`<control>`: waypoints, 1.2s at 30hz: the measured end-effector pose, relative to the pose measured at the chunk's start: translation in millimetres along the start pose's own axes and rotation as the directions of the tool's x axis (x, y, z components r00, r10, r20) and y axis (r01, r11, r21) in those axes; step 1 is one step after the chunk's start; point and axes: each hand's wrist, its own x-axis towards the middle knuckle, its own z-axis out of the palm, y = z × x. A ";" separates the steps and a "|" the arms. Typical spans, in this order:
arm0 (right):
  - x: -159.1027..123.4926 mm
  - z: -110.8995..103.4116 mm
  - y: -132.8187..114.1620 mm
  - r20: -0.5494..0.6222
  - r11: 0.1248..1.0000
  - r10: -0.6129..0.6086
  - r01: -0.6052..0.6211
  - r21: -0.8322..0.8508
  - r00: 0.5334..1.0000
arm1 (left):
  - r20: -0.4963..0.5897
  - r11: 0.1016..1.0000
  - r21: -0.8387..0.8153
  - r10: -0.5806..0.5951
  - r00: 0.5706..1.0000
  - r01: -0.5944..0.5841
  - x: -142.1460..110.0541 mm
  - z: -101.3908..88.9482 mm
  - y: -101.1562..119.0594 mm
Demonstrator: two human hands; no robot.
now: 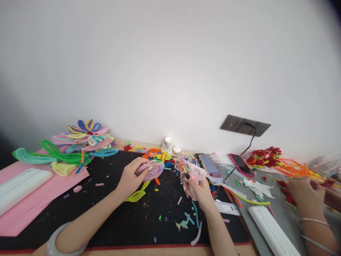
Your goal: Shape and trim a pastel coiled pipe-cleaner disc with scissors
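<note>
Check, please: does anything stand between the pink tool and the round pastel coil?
Nothing visible blocks the gap between the pink tool in the right hand and the pastel coil in the left hand. Small coloured strips show at the tool's front end; I cannot tell whether they touch it.

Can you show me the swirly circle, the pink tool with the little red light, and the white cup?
Swirly circle (157,171): head view, on its spiral face.
Pink tool (198,173): head view, on its body.
White cup (168,145): head view, on its side.
</note>
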 end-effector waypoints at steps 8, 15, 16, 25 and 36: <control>-3.2 15.2 7.4 0.166 0.972 0.033 -0.070 0.223 0.986 | 0.063 0.989 0.018 0.143 0.988 -0.144 -0.8 0.9 2.2; -5.9 17.6 9.7 0.174 0.977 0.043 -0.077 0.196 0.984 | 0.090 0.982 0.017 0.188 0.978 -0.191 -2.4 0.6 4.5; -6.0 17.7 9.5 0.182 0.978 0.042 -0.078 0.193 0.982 | 0.089 0.981 0.015 0.192 0.977 -0.194 -2.2 0.5 4.7; -4.9 17.2 12.2 0.174 0.981 0.043 -0.074 0.179 0.984 | 0.071 0.980 0.014 0.198 0.978 -0.200 -2.3 0.8 5.8; -4.0 15.3 10.6 0.150 0.983 0.081 -0.104 0.150 0.985 | 0.062 0.984 0.033 0.173 0.983 -0.176 -2.8 1.0 2.3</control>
